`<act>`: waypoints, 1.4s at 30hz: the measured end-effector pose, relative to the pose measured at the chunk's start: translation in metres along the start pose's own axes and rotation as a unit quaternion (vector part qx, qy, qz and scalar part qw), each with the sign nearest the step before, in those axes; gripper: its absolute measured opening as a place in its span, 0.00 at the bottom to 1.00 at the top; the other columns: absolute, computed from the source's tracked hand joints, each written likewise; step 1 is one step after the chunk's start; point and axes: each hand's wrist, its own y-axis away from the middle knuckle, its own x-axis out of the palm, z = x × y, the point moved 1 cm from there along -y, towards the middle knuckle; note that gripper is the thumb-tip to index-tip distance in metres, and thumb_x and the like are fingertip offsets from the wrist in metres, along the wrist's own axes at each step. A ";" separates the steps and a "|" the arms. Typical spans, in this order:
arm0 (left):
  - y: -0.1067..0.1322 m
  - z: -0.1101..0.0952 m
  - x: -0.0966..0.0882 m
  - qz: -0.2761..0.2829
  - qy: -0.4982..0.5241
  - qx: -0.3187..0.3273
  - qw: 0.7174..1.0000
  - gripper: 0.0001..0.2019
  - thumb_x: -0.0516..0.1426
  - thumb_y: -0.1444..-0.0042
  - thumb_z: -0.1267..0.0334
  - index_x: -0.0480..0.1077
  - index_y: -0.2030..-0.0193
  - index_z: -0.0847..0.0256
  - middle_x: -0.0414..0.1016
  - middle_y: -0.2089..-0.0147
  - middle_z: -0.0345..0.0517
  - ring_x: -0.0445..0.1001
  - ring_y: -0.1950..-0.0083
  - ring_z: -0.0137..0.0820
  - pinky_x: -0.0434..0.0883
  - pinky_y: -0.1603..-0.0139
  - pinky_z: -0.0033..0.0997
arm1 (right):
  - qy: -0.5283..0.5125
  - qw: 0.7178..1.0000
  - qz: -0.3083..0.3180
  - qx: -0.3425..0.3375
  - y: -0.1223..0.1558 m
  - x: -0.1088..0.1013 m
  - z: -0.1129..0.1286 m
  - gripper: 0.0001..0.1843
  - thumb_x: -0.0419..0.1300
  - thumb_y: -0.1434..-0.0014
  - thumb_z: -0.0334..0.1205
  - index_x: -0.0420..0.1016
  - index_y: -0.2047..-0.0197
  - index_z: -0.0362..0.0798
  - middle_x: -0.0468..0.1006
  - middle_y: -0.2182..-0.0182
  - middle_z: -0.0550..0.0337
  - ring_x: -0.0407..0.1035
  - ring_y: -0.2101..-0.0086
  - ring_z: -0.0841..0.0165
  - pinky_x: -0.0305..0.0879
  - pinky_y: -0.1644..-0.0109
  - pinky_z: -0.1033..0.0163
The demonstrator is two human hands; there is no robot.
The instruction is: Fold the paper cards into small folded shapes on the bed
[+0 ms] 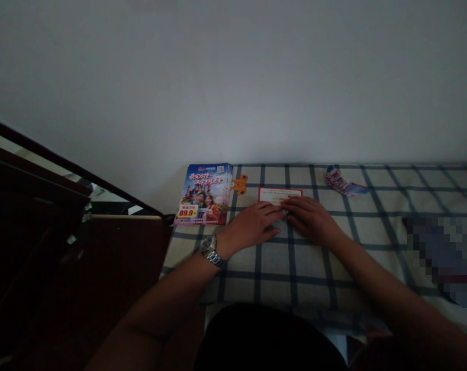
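Observation:
A small paper sheet (267,195) with a red border, a white middle and lines of print lies on the checked cloth, its near part hidden under my fingers. My left hand (252,226), below a metal wristwatch (211,250), rests its fingers on the sheet's near left side, the thumb spread away. From the right, my right hand (312,216) has its bent fingers closed at the sheet's near edge, close to the left fingertips. Left of both hands is a stack of blue and pink flyers (206,193) marked 89.9.
The checked cloth (241,281) covers a surface against a pale wall (233,82). An orange bear figure (240,184) lies beside the stack. Farther right is a crumpled printed paper piece (343,184). A blurred-out dark object (442,257) lies at the right. Dark furniture (28,221) stands left.

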 end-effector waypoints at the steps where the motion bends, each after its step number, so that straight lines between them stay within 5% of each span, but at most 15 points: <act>1: 0.000 0.000 -0.001 0.002 0.001 0.002 1.000 0.20 0.60 0.31 0.59 0.69 0.35 0.58 0.71 0.33 0.50 0.67 0.32 0.40 0.68 0.29 0.46 | -0.002 1.000 0.000 0.000 0.000 0.001 0.000 0.20 0.60 0.29 0.42 0.76 0.36 0.53 0.80 0.41 0.50 0.71 0.39 0.52 0.68 0.34 0.39; 15: 0.009 0.002 -0.011 0.008 -0.001 -0.007 1.000 0.22 0.60 0.31 0.60 0.69 0.32 0.49 0.68 0.32 0.48 0.66 0.30 0.42 0.68 0.29 0.50 | -0.049 0.998 0.029 -0.004 -0.001 -0.004 0.002 0.17 0.59 0.30 0.41 0.77 0.39 0.55 0.79 0.39 0.54 0.69 0.35 0.54 0.65 0.31 0.38; 30: 0.014 0.006 -0.019 0.016 0.037 0.009 0.999 0.14 0.57 0.29 0.56 0.76 0.41 0.54 0.69 0.30 0.49 0.66 0.29 0.40 0.67 0.27 0.48 | -0.042 0.999 0.018 -0.015 -0.002 -0.004 0.005 0.16 0.59 0.29 0.41 0.78 0.40 0.54 0.79 0.39 0.52 0.69 0.36 0.54 0.67 0.32 0.40; 42: 0.012 0.003 -0.018 0.028 0.011 0.004 1.000 0.22 0.59 0.30 0.56 0.69 0.31 0.47 0.66 0.29 0.48 0.65 0.29 0.43 0.67 0.28 0.51 | -0.027 0.999 -0.011 -0.030 -0.001 -0.001 0.003 0.16 0.62 0.31 0.39 0.79 0.42 0.54 0.80 0.40 0.52 0.71 0.38 0.52 0.70 0.34 0.38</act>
